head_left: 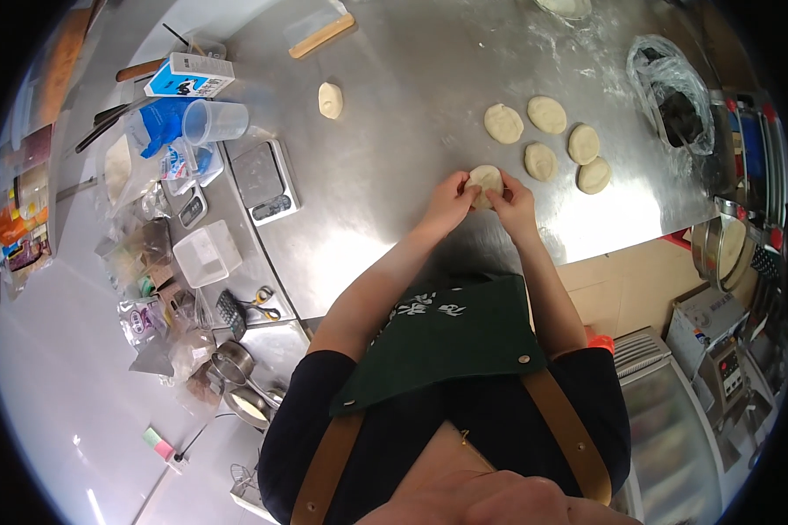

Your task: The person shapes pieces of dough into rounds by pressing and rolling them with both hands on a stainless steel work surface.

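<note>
Currently gripping one dough disc (486, 178), two-handed

Left hand (451, 203) and right hand (514, 208) are pinching its edges, upper right of frame centre. Pressing evenly while rotating should be keeping thickness uniform; hard pinching may be risking tears. Five dough rounds (541, 162) are lying further right, one dough piece (330, 101) upper centre-left, one scale (258, 173) centre-left.

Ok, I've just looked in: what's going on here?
Someone in a dark green apron holds a round, pale dough disc by its edges, left hand and right hand, over the shiny steel table. Five flat, pale dough rounds lie beyond the right hand; one small, cream-coloured dough lump lies farther left.
</note>
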Tool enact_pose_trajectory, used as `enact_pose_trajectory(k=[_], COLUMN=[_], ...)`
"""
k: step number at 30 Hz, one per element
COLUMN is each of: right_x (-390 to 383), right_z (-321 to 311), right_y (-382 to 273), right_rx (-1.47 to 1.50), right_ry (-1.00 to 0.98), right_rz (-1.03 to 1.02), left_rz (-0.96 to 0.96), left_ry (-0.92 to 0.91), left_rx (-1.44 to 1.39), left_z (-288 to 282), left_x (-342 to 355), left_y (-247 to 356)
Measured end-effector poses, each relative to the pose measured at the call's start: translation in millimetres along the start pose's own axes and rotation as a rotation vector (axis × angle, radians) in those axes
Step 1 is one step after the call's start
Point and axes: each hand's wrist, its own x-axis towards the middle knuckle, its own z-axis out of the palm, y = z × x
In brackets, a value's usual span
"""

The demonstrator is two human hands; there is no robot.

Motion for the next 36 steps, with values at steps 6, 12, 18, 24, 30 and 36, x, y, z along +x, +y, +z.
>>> enact_pose_trajectory(k=[6,12,18,24,30,36], right_x=[-3,13,43,52,53,35], right_z=[-6,-5,11,12,10,0], right_y=[-26,-46,-43,-48,-46,-58], right_rx=[-0.602,-0.722,-0.717,-0.718,-0.625,-0.664], right_ry=[0.170,0.180,0.021,-0.068,-0.023,0.159], right_rz=[-0.221,-0.520,-0.673,-0.658,-0.609,-0.629], left_rz=[0.500,0.488,0.507,0.532,0.523,0.823], left_ry=[0.304,0.444,0.569,0.632,0.480,1.001], left_rx=[0.514,0.415,0.513,0.571,0.636,0.894], left_z=[6,7,15,14,1,-110], left_x=[19,18,29,37,43,49], left_y=[-15,-23,-17,-8,-2,47])
